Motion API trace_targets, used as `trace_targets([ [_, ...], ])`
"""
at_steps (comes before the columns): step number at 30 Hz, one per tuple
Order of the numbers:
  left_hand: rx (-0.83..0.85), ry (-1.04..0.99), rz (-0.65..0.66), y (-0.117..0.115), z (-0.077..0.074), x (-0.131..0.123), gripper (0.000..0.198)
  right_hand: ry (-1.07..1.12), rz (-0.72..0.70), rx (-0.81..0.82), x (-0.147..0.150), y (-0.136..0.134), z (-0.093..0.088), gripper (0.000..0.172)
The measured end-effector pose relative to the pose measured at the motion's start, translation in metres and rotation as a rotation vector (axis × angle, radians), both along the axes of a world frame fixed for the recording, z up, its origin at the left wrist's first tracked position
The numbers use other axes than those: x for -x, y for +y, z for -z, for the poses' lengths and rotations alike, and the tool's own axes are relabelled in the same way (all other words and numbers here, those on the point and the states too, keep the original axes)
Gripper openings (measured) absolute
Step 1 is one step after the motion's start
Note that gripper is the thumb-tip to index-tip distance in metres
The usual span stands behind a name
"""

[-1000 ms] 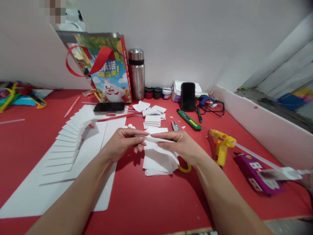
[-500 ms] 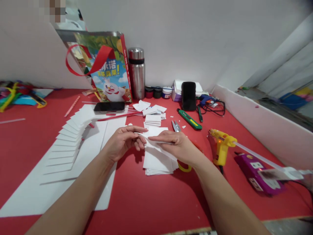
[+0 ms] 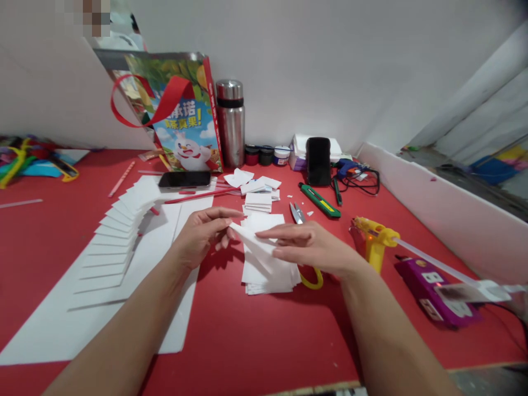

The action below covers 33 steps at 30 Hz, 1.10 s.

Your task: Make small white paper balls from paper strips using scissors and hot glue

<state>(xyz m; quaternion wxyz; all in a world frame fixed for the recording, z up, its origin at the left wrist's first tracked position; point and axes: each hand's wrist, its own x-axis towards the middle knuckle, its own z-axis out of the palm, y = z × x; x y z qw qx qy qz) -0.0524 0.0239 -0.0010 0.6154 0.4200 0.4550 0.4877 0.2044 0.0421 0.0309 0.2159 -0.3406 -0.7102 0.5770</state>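
At frame centre, left hand (image 3: 202,234) pinches a white paper piece (image 3: 252,240); right hand (image 3: 311,246), fingers extended, seemingly touches its far end.

Scissors (image 3: 310,280): only yellow handle loop shows, rest under right hand (image 3: 313,247).
Right hand: thumb hidden, hold on white piece (image 3: 251,237) not discernible.
Glue gun (image 3: 379,241): grip base behind right wrist.
Stack of white squares (image 3: 264,275): top partly covered, count unreadable.
Large white sheet (image 3: 49,335): cut by left edge.
Paint pots (image 3: 266,155): labels too small.
Top-left patch (image 3: 82,14): blurred.
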Motion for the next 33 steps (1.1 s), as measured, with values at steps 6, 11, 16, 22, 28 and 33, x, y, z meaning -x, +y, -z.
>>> trace_targets([
  [6,0.010,-0.041,0.118,-0.005,-0.005,-0.001,0.033,0.326,0.140,0.548,0.014,-0.006,0.002,0.054],
  [11,-0.023,0.050,0.211,-0.011,-0.003,-0.017,0.038,0.322,-0.008,0.734,0.044,-0.017,0.014,0.035],
  [16,-0.033,0.122,0.210,-0.010,0.003,-0.017,0.038,0.267,0.017,0.710,0.040,-0.015,0.017,0.033],
  [22,-0.033,0.088,0.230,-0.008,0.007,-0.015,0.039,0.278,0.008,0.695,0.037,-0.013,0.018,0.032],
  [28,0.003,0.026,0.239,-0.010,0.004,-0.017,0.035,0.287,0.065,0.653,0.039,-0.016,0.019,0.035],
  [33,-0.039,0.064,0.248,-0.010,0.002,-0.019,0.035,0.287,0.045,0.638,0.037,-0.015,0.021,0.029],
])
